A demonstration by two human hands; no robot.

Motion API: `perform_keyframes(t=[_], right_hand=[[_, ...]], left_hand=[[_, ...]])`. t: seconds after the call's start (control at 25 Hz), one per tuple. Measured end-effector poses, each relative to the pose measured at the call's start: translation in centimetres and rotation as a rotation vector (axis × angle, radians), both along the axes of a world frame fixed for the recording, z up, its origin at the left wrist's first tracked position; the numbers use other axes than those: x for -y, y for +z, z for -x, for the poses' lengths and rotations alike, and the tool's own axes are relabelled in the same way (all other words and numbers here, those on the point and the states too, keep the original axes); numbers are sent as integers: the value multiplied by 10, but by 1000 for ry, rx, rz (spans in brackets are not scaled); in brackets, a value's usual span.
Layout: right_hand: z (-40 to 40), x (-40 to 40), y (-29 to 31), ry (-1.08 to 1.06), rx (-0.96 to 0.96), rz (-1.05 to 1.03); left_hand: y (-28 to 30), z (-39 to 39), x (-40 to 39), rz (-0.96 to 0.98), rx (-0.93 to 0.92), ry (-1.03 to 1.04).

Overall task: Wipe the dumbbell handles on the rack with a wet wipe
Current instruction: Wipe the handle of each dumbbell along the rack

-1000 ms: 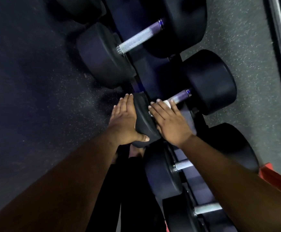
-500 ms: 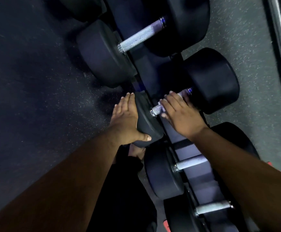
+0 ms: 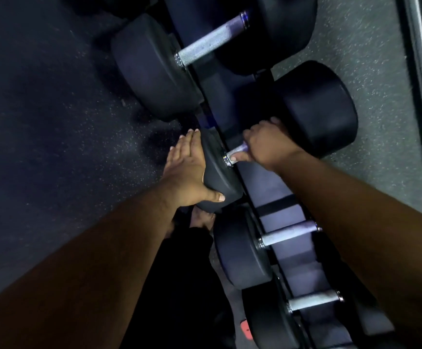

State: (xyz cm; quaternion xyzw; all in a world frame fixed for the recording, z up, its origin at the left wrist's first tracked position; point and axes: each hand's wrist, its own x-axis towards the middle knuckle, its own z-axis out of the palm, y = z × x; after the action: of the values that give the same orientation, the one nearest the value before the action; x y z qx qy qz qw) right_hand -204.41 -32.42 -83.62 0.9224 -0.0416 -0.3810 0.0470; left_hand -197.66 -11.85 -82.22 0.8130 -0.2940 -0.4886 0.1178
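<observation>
The step in hand is judged to be the wiping of one handle midway along the rack (image 3: 267, 182). The right hand (image 3: 267, 144) is curled round the knurled metal handle (image 3: 238, 150) of the middle dumbbell, close against its rear head (image 3: 325, 107); the thumb lies along the underside of the bar. No wet wipe can be made out in the head view; it is presumably enclosed in the fist, but this cannot be confirmed. The left hand (image 3: 187, 170) is laid flat, fingers straight, on the outer face of the front head (image 3: 217, 177), with the thumb hooked over its lower edge, evidently as a brace. A short length of bare bar is seen between the right hand and the chrome collar at the front head. The next move is judged to call for a firm stroke along that exposed length, with some turning of the wrist so that the underside is reached. The handles are cross-hatched steel, straight and cylindrical; the heads are thick, round, matt black discs, apparently rubber. Neighbouring handles (image 3: 289, 234) lie unattended on the sloping rack. The floor (image 3: 54, 122) is dark speckled rubber.
</observation>
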Motion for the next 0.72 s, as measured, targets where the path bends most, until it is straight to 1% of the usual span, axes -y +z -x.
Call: perform_keyframes(t=[0.04,0.08,0.12,0.2,0.24,0.36,0.44,0.48,0.52,0.56,0.6,0.64,0.68,0.72], right_hand=[[-4,2,-1,9,-57,-11],[3,4,-3,41,-44,-32],[19,4,-4,101,27,-38],[54,-8,-1,199,225,-13],[59,-15,-4,208,242,-48],[29,-34,-9,42,190,-234],[33,-40,-4,25,321,-298],[49,-41,-1,49,392,-343],[69,-43,0,18,448,-388],[90,-44,2,-109,488,-442],[105,-48,7,-367,501,-500],[109,-52,11,-719,570,-524],[104,-54,9,-1159,675,-531],[90,-53,7,-1620,784,-586]], left_hand=[[1,-1,1,3,-6,-4],[1,-1,0,4,-6,-2],[2,-1,0,3,-5,1],[4,-2,1,-8,-10,-8],[4,-2,2,-15,-7,-11],[5,-3,2,-18,-16,-12],[5,-2,1,-10,-26,-7],[5,-1,1,-6,-24,-6],[4,-1,1,-1,-20,-6],[3,-2,0,5,-17,-4],[2,-3,0,12,-13,0],[1,-3,-1,14,-7,3],[0,-2,-1,13,-2,4],[0,-1,-1,11,-1,4]])
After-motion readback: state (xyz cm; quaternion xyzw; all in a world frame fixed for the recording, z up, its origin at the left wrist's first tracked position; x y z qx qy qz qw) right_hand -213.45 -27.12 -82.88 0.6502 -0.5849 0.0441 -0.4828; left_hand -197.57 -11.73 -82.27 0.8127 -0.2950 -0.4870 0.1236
